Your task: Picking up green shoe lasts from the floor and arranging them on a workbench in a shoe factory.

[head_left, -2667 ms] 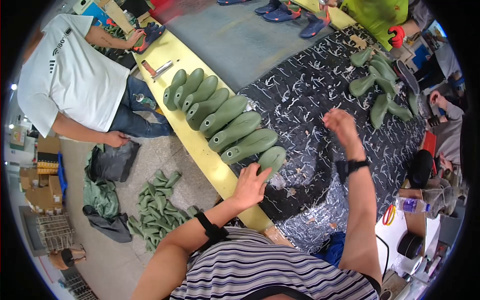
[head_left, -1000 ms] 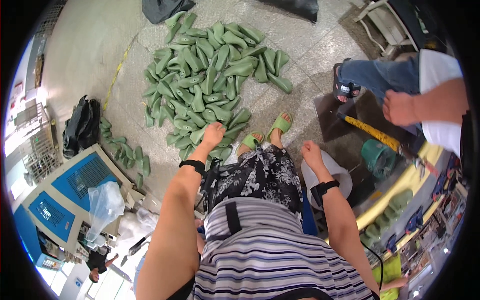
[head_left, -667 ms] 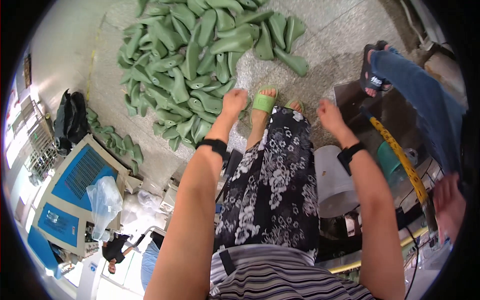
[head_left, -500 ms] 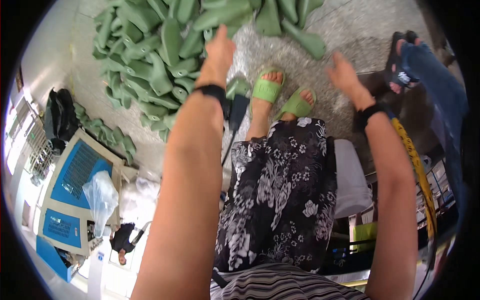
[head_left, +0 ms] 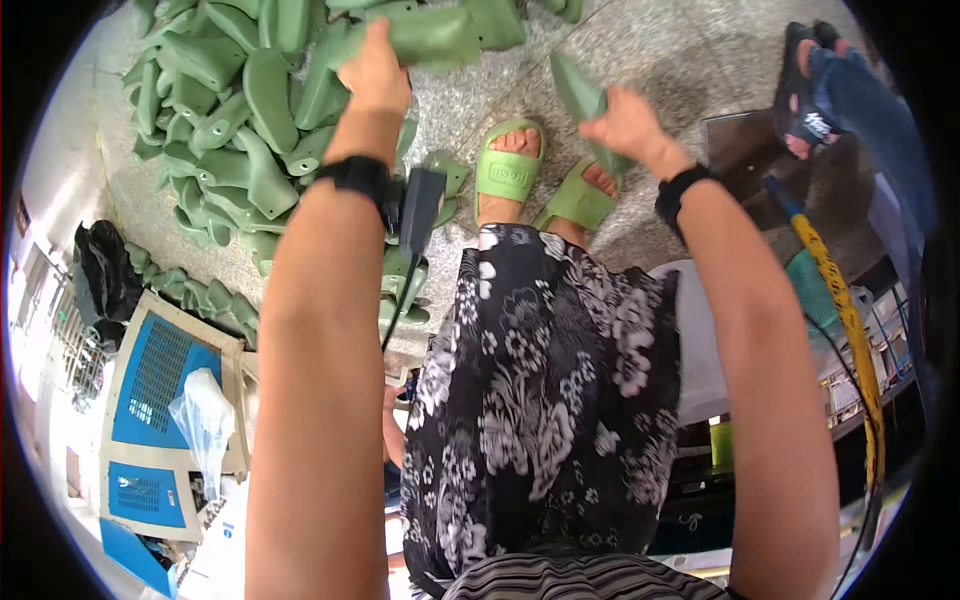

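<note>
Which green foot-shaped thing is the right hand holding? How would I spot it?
Start at the big heap of green shoe forms on the grey floor, then look right, past the two green sandals. The right hand grips one green form there. Unlike those in the heap, it is lifted off the floor, pointed end upward.

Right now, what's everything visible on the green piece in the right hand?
The green shoe last is a smooth, matte, plastic-looking form, the same green as the pile on the floor. It tapers to a narrow tip that points up and to the left in the picture. The right hand closes around its lower end, fingers wrapped over it, so that end is hidden. It is held above the speckled floor, just above the sandalled feet, apart from the pile.
</note>
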### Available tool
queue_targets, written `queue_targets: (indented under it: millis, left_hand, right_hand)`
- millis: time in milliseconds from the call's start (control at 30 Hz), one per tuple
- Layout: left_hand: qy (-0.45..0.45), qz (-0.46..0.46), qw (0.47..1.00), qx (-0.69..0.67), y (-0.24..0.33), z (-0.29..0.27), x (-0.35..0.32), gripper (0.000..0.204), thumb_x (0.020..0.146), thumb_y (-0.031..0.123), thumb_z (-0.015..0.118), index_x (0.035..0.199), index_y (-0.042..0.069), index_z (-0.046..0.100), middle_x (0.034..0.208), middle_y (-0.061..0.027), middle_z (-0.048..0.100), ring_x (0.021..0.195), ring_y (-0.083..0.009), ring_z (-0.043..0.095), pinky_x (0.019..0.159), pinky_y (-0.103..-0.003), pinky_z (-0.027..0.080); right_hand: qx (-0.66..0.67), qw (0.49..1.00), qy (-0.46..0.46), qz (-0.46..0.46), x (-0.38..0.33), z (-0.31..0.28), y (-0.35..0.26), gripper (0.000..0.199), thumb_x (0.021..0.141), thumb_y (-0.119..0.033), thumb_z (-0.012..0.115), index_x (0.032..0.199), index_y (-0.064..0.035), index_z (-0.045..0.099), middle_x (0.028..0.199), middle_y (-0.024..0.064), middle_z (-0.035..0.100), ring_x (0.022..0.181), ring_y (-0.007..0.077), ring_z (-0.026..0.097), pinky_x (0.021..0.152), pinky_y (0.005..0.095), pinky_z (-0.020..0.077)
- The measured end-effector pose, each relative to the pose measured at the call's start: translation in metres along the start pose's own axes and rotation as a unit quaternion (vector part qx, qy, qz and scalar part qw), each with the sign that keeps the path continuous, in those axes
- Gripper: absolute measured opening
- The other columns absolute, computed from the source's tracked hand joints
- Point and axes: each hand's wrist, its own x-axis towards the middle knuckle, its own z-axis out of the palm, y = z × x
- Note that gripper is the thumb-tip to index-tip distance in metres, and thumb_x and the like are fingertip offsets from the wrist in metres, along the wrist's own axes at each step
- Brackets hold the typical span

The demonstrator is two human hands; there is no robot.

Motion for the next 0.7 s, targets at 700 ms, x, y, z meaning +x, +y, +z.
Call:
queue_targets:
  millis: [700]
  left_hand:
    - [-0.531, -0.3, 0.728, 0.315, 0.227, -0.125, -0.475, 0.049, 0.078, 0.043, 0.052, 0.095, -0.003, 0.058, 0.073, -0.0157, 0.059, 0.06, -0.0307, 0.058, 0.057, -0.041, 0.049]
  right_hand:
    - [0.427, 0.9, -0.014, 0.084, -0.535, -0.242, -0.064, 0.072, 0.067, -0.04, 0.067, 0.121, 0.0034, 0.05, 0.113, 0.025, 0.058, 0.103, 0.0344, 0.058, 0.084, 0.0375, 0.0458]
